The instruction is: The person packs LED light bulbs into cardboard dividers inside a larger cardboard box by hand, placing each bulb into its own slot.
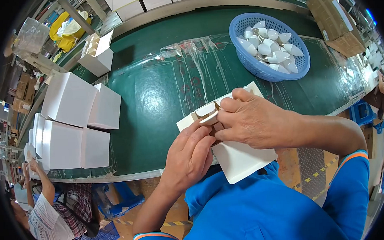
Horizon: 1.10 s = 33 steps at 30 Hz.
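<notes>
Seen from the head camera, a worker in a blue shirt (248,208) bends both hands into an open white box (197,114) at the near edge of a green counter (149,100). The cardboard insert (209,118) at its mouth could crease or tear if the two hands pull unevenly, and the box could tip toward the worker, since its long flap (243,161) hangs past the edge just below the hands.

The left hand (186,157) and the right hand (253,120) meet over the opening, fingers curled and nearly closed, pinching the insert between them; how firmly, one cannot tell.

Beyond the right hand, well apart from the box, stands a blue basket (259,69) of white bulbs (264,49). Far to the left of the left hand, closed-looking white boxes (67,100) sit together; behind them, a carton (97,60) stands open, its dividers showing.
</notes>
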{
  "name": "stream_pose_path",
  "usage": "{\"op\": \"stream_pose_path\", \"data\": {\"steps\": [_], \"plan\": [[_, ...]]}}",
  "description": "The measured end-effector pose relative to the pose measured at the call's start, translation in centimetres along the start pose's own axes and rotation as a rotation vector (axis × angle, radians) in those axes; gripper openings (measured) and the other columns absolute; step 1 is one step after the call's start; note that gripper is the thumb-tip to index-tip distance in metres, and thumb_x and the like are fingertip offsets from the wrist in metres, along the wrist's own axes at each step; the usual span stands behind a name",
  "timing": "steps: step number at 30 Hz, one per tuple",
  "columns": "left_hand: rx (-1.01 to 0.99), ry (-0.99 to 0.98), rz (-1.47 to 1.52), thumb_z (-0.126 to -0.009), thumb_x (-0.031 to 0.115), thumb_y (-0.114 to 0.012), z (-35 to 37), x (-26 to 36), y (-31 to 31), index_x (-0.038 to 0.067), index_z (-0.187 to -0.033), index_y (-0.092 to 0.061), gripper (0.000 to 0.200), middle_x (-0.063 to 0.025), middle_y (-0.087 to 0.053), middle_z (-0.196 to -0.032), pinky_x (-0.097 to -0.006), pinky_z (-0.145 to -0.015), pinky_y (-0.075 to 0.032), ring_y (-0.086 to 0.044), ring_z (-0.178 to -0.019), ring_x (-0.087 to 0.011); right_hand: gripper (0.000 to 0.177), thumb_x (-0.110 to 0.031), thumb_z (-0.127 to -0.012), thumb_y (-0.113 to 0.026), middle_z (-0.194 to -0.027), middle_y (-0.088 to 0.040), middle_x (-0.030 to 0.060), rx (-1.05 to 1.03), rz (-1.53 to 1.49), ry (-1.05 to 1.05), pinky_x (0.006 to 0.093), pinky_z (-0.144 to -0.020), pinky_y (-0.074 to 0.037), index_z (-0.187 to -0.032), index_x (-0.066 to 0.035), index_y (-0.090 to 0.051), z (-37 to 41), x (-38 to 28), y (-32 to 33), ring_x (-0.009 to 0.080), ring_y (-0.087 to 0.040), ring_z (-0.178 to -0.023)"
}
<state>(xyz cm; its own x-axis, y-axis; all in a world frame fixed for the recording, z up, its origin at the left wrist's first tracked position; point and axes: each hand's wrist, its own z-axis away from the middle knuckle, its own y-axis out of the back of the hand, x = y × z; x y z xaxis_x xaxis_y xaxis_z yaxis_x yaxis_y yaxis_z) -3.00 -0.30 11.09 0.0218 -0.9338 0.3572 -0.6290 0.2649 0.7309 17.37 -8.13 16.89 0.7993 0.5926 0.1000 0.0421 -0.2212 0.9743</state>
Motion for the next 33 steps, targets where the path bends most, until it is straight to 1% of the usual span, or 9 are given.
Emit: {"op": "stream_pose_path", "data": {"steps": [14, 16, 19, 21, 24, 25, 30, 32, 33], "plan": [[-0.011, -0.058, -0.030, -0.068, 0.000, -0.076, 0.4, -0.6, -0.2, 0.002, -0.097, -0.063, 0.032, -0.0131, -0.061, -0.111, -0.0415, -0.087, -0.054, -0.062, -0.108, -0.0346, 0.020, -0.019, -0.078, -0.057, -0.088, -0.054, 0.0054, -0.231, 0.074, -0.009, 0.0342, -0.073, -0.043, -0.083, -0.002, -0.065, 0.4, -3.0, 2.8, 0.0187, -0.048, -0.090], [0.018, -0.076, -0.029, -0.067, 0.002, -0.077, 0.2, -0.5, -0.3, 0.001, -0.096, -0.064, 0.031, -0.0137, -0.062, -0.108, -0.0420, -0.086, -0.055, -0.063, -0.106, -0.0340, 0.020, -0.017, -0.077, -0.058, -0.088, -0.057, 0.0076, -0.226, 0.075, 0.018, 0.0329, -0.067, -0.045, -0.086, 0.000, -0.065, 0.2, -3.4, 2.2, 0.0195, -0.051, -0.085], [0.018, -0.081, -0.034, -0.068, 0.003, -0.077, 0.2, -0.7, -0.4, 0.000, -0.095, -0.064, 0.030, -0.0142, -0.062, -0.106, -0.0422, -0.085, -0.055, -0.064, -0.105, -0.0347, 0.009, -0.011, -0.078, -0.059, -0.076, -0.064, 0.0095, -0.145, -0.084, -0.185, 0.0352, -0.053, -0.052, -0.078, -0.004, -0.064, -0.7, -2.4, 0.5, 0.0228, -0.065, -0.067], [0.019, -0.071, 0.002, -0.077, 0.006, -0.062, 0.6, -0.8, -0.8, -0.003, -0.098, -0.061, 0.023, -0.0173, -0.058, -0.111, -0.0420, -0.091, -0.053, -0.060, -0.110, -0.0347, 0.009, -0.012, -0.078, -0.060, -0.075, -0.065, 0.0098, -0.191, -0.103, -0.164, 0.0351, -0.054, -0.053, -0.079, -0.003, -0.064, -1.2, -1.3, 0.1, 0.0230, -0.067, -0.069], [0.051, -0.081, 0.024, -0.077, 0.006, -0.061, 0.9, -0.9, -1.1, -0.003, -0.098, -0.061, 0.023, -0.0174, -0.058, -0.111, -0.0416, -0.090, -0.053, -0.060, -0.110, -0.0347, 0.012, -0.012, -0.078, -0.061, -0.074, -0.067, 0.0108, -0.281, -0.104, -0.156, 0.0349, -0.056, -0.054, -0.083, -0.004, -0.068, -2.1, -0.9, 0.2, 0.0232, -0.070, -0.071], [0.072, -0.100, 0.016, -0.067, 0.006, -0.081, 1.1, -1.2, -1.4, 0.000, -0.097, -0.063, 0.035, -0.0155, -0.059, -0.110, -0.0442, -0.089, -0.053, -0.061, -0.108, -0.0382, 0.013, -0.012, -0.077, -0.062, -0.072, -0.068, 0.0105, -0.240, -0.097, -0.124, 0.0353, -0.055, -0.054, -0.083, -0.004, -0.069, -2.2, -0.7, 0.2, 0.0233, -0.070, -0.069], [0.375, -0.119, -0.096, -0.065, 0.021, -0.086, 2.9, -2.2, -4.1, 0.002, -0.124, -0.051, 0.071, -0.0181, -0.049, -0.134, -0.0495, -0.107, -0.035, -0.045, -0.127, -0.0393, 0.013, -0.012, -0.073, -0.064, -0.068, -0.068, 0.0101, -0.378, -0.126, -0.154, 0.0363, -0.054, -0.053, -0.079, -0.005, -0.072, -3.2, -0.3, 0.7, 0.0233, -0.070, -0.065], [0.521, 0.148, 0.276, -0.058, 0.021, -0.090, 3.2, -2.3, -5.9, 0.004, -0.141, -0.031, 0.104, -0.0231, -0.038, -0.143, -0.0491, -0.106, -0.035, -0.042, -0.130, -0.0410, 0.010, -0.012, -0.070, -0.065, -0.067, -0.068, 0.0107, -0.462, -0.130, -0.137, 0.0360, -0.054, -0.053, -0.073, -0.006, -0.073, -3.7, -0.2, 0.6, 0.0233, -0.069, -0.064], [0.273, 0.318, 0.262, -0.055, 0.018, -0.091, 3.2, -2.1, -5.4, 0.002, -0.147, -0.014, 0.121, -0.0268, -0.029, -0.147, -0.0488, -0.107, -0.034, -0.038, -0.132, -0.0424, 0.010, -0.012, -0.070, -0.065, -0.067, -0.068, 0.0107, -0.465, -0.129, -0.141, 0.0360, -0.054, -0.053, -0.073, -0.006, -0.073, -3.8, -0.2, 0.4, 0.0233, -0.069, -0.064]]}}
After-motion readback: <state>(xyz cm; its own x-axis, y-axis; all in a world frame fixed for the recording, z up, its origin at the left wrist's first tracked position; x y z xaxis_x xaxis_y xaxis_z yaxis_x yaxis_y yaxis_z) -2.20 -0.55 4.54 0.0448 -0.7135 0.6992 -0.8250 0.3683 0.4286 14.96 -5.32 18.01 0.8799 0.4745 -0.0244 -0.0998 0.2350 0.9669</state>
